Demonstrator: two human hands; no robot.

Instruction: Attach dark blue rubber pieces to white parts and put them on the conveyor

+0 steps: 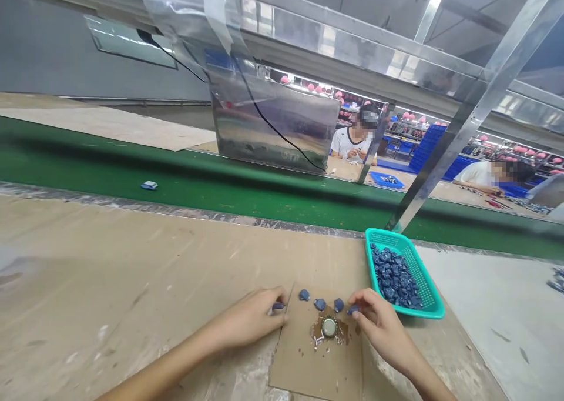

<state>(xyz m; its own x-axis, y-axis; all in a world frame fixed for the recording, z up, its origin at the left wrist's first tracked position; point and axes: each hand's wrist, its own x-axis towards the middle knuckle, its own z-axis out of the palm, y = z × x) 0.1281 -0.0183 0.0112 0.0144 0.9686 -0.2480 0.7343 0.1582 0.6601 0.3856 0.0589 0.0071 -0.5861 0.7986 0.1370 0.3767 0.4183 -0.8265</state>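
Observation:
My left hand rests at the left edge of a brown cardboard sheet, pinching a small dark blue lump between its fingertips. My right hand holds a similar blue lump near the sheet's right side. Between them, a row of three blue lumps lies on the cardboard. Below that row sits a metal bottle cap in a wet, brownish smear. A teal plastic basket full of blue lumps stands just beyond my right hand.
A worn bench top stops at a green conveyor belt carrying a small blue-and-white item. Metal struts and clear plastic sheeting stand above. Beyond them, co-workers sit among blue crates.

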